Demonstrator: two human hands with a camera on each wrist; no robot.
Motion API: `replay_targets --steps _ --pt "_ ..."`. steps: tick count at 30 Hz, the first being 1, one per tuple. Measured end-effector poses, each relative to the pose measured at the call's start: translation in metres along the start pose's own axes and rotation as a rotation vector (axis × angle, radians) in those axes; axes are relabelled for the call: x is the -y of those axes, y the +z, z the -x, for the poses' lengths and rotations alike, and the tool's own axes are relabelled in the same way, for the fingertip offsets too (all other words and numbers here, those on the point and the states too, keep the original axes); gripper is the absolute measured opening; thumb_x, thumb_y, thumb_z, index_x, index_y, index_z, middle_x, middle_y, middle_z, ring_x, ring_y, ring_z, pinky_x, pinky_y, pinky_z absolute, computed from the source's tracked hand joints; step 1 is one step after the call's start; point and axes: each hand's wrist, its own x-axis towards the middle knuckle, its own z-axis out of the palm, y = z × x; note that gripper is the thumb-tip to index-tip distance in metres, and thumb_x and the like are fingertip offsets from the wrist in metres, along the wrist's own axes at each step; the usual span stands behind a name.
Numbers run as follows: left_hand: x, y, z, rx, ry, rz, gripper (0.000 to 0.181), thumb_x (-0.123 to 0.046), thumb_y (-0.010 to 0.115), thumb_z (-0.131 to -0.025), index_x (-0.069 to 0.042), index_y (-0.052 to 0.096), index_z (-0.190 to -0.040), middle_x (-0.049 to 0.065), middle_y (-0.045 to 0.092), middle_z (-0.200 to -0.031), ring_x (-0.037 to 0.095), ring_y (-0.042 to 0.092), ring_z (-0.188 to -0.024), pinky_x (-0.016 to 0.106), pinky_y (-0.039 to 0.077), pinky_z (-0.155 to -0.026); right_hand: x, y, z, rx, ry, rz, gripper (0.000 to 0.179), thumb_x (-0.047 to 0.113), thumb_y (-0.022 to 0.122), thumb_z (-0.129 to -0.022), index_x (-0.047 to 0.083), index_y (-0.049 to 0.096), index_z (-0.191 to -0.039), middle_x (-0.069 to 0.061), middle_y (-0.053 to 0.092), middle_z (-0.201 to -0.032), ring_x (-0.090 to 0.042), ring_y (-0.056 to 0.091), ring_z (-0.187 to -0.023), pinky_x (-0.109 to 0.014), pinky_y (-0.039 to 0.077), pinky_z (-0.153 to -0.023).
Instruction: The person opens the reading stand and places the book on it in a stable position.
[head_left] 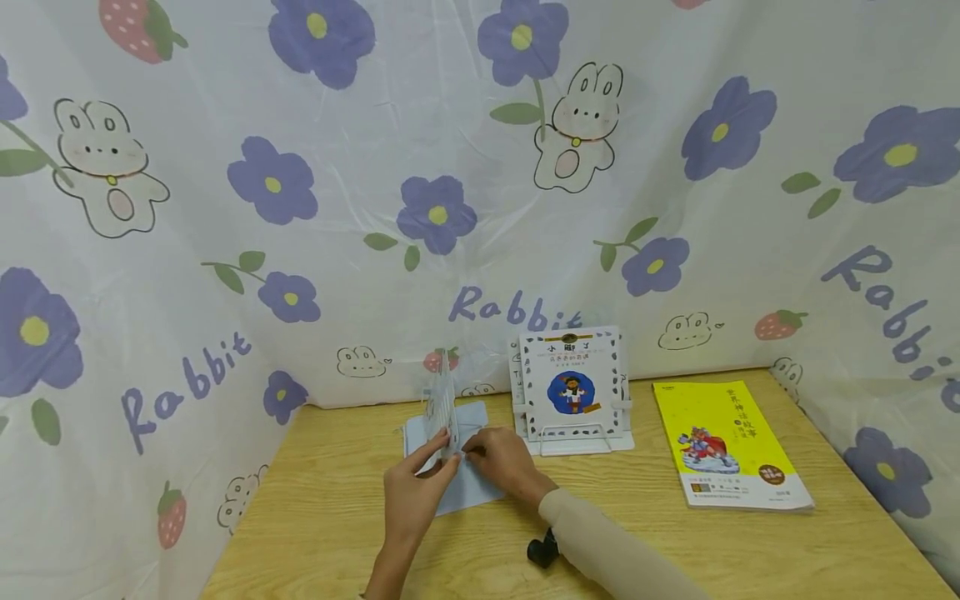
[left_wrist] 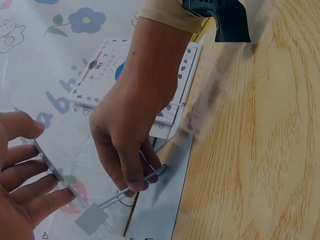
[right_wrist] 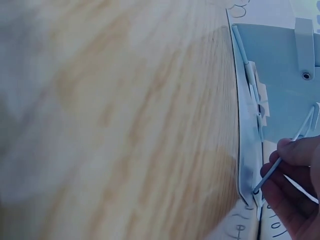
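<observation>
A pale blue book stand (head_left: 472, 492) lies with its flat base on the table, and its back panel (head_left: 442, 392) stands up edge-on. My left hand (head_left: 416, 483) holds that panel by the edge, thumb on one side and fingers on the other. A thin wire support (left_wrist: 132, 189) joins the panel through a square tab (left_wrist: 91, 219). My right hand (head_left: 504, 462) pinches this wire between thumb and fingertips, just above the base. In the right wrist view the wire's end is close over the base edge, and part of the right hand (right_wrist: 300, 175) shows.
Just right of the hands, a white picture book (head_left: 573, 392) leans on another stand with a wire holder (head_left: 576, 450). A yellow book (head_left: 720, 442) lies flat farther right on the wooden table (head_left: 315, 517). A printed curtain (head_left: 480, 275) hangs behind.
</observation>
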Motion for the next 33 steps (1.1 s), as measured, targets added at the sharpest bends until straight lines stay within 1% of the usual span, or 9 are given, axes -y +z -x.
replay_targets --steps 5,10,15,18,21,23,28,30,33 --pt "0.001 -0.002 0.0 0.017 -0.009 -0.005 0.032 -0.001 0.086 -0.087 -0.006 0.082 -0.118 0.009 0.077 -0.129 0.031 0.073 -0.121 0.03 0.065 -0.085 0.002 0.0 0.0 0.016 -0.005 0.007 0.007 0.014 0.08 -0.096 0.015 0.086 -0.101 0.001 0.081 -0.095 -0.014 0.075 -0.086 -0.029 0.062 -0.08" --pt "0.003 -0.004 0.002 0.053 -0.026 0.013 0.033 -0.003 0.086 -0.088 -0.011 0.081 -0.12 0.005 0.075 -0.134 0.026 0.07 -0.128 0.028 0.064 -0.09 0.001 0.001 0.001 0.023 0.003 -0.007 0.008 0.014 0.078 -0.098 0.016 0.085 -0.101 0.001 0.081 -0.095 -0.014 0.075 -0.087 -0.03 0.062 -0.08" --pt "0.005 -0.006 0.001 0.072 -0.012 0.017 0.032 -0.005 0.086 -0.089 -0.013 0.08 -0.12 0.005 0.073 -0.137 0.026 0.067 -0.131 0.028 0.063 -0.092 -0.001 0.0 0.002 0.019 -0.001 -0.036 0.009 0.012 0.078 -0.098 0.016 0.085 -0.103 0.001 0.081 -0.098 -0.015 0.076 -0.09 -0.031 0.062 -0.082" --pt "0.006 -0.007 0.0 0.09 -0.009 0.027 0.032 -0.009 0.086 -0.09 -0.014 0.079 -0.121 0.005 0.072 -0.138 0.026 0.065 -0.133 0.031 0.063 -0.094 -0.001 -0.001 0.002 0.012 -0.002 -0.042 0.01 0.012 0.078 -0.098 0.016 0.085 -0.103 0.001 0.082 -0.098 -0.015 0.076 -0.091 -0.032 0.063 -0.083" --pt "0.007 -0.009 -0.001 0.124 0.0 0.022 0.033 -0.012 0.085 -0.092 -0.014 0.077 -0.124 0.005 0.07 -0.141 0.026 0.063 -0.135 0.036 0.063 -0.096 -0.001 -0.002 0.003 0.008 0.0 -0.044 0.01 0.011 0.078 -0.098 0.015 0.085 -0.103 0.001 0.082 -0.099 -0.016 0.076 -0.091 -0.032 0.063 -0.083" --pt "0.009 -0.012 -0.001 0.15 0.008 0.02 0.032 -0.012 0.082 -0.095 -0.013 0.076 -0.126 0.005 0.068 -0.143 0.026 0.062 -0.136 0.034 0.063 -0.097 0.0 -0.003 0.004 0.013 0.005 -0.054 0.01 0.012 0.077 -0.098 0.014 0.085 -0.104 0.001 0.082 -0.1 -0.015 0.076 -0.091 -0.031 0.063 -0.083" --pt "0.012 -0.021 -0.003 0.205 0.005 0.057 0.024 -0.007 0.071 -0.102 -0.009 0.076 -0.125 0.008 0.066 -0.145 0.022 0.062 -0.135 0.023 0.06 -0.095 0.003 -0.01 0.006 0.025 0.025 -0.113 0.011 0.012 0.075 -0.1 0.011 0.083 -0.107 -0.001 0.081 -0.103 -0.014 0.075 -0.091 -0.029 0.062 -0.08" --pt "0.014 -0.022 -0.007 0.215 0.0 0.069 0.022 -0.006 0.069 -0.103 -0.007 0.076 -0.125 0.011 0.067 -0.143 0.02 0.063 -0.132 0.021 0.06 -0.093 0.004 -0.013 0.007 0.029 0.045 -0.138 0.011 0.012 0.074 -0.101 0.011 0.083 -0.108 0.0 0.08 -0.104 -0.013 0.074 -0.09 -0.027 0.061 -0.079" --pt "0.015 -0.024 -0.012 0.208 -0.013 0.071 0.021 -0.006 0.067 -0.104 -0.006 0.076 -0.123 0.013 0.071 -0.136 0.015 0.066 -0.125 0.021 0.06 -0.091 0.005 -0.016 0.009 0.039 0.067 -0.182 0.012 0.012 0.072 -0.103 0.011 0.082 -0.109 0.001 0.079 -0.104 -0.01 0.072 -0.089 -0.025 0.06 -0.078"
